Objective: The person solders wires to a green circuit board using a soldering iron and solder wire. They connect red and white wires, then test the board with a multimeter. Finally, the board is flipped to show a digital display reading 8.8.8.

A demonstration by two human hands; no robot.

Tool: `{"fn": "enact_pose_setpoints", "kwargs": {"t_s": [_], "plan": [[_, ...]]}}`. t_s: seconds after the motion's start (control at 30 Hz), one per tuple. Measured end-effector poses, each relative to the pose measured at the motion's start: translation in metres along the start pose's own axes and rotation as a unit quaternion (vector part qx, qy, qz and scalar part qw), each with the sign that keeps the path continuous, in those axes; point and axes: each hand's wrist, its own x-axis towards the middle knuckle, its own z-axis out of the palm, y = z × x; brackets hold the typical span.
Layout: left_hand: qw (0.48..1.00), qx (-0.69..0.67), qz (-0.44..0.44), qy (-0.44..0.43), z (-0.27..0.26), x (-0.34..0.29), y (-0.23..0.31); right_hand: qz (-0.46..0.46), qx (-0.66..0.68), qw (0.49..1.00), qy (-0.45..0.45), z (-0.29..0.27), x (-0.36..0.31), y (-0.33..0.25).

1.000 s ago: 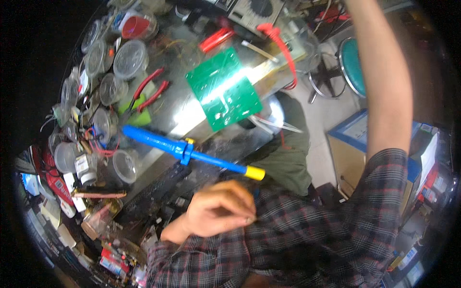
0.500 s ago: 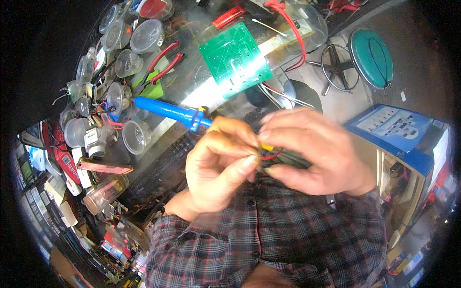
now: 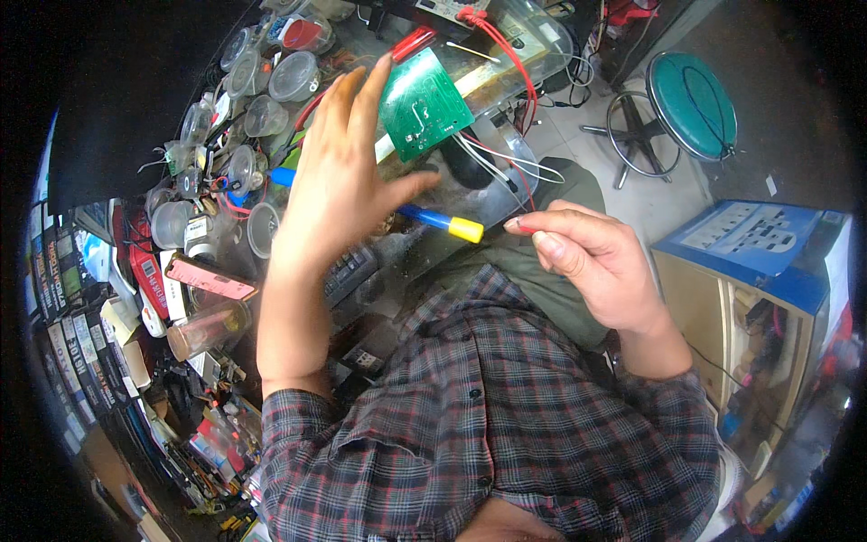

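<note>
Thin red wire [image 3: 525,200] pinched at its end between my right hand [image 3: 591,262] thumb and forefinger, running up toward the green circuit board [image 3: 423,101]. My left hand [image 3: 339,185] is raised, fingers spread, gripping nothing, nearer the board. Blue-handled, yellow-capped soldering iron [image 3: 440,219] lies between the hands.

A small electronics repair workshop, by every sign. Beyond the left hand [image 3: 339,176] a green circuit board [image 3: 423,104] sits propped on the crowded surface [image 3: 406,262], red and white wires [image 3: 506,163] trailing off it toward the right hand [image 3: 596,262]. Just behind the left hand lies a blue-handled tool with a yellow end [image 3: 442,221]. Further to the left, clear plastic tubs [image 3: 271,81] of small parts stand packed together. Off beyond the right hand, a green round stool [image 3: 695,95] stands on the floor, with a blue carton [image 3: 759,244] near it.
</note>
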Motion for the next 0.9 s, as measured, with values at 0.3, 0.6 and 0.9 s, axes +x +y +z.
{"fn": "enact_pose_setpoints", "kwargs": {"t_s": [0.3,0.6,0.9], "plan": [[0.994,-0.009,0.024,-0.109,0.024,0.035,-0.031,0.008,0.069,0.997,0.035,-0.002,-0.032,0.026],[0.999,-0.02,0.029,0.011,-0.01,0.01,0.01,0.062,0.122,0.991,0.003,-0.014,-0.046,0.013],[0.989,-0.028,0.096,0.11,-0.049,-0.02,0.062,0.0,0.164,0.986,0.027,0.0,-0.05,0.008]]}}
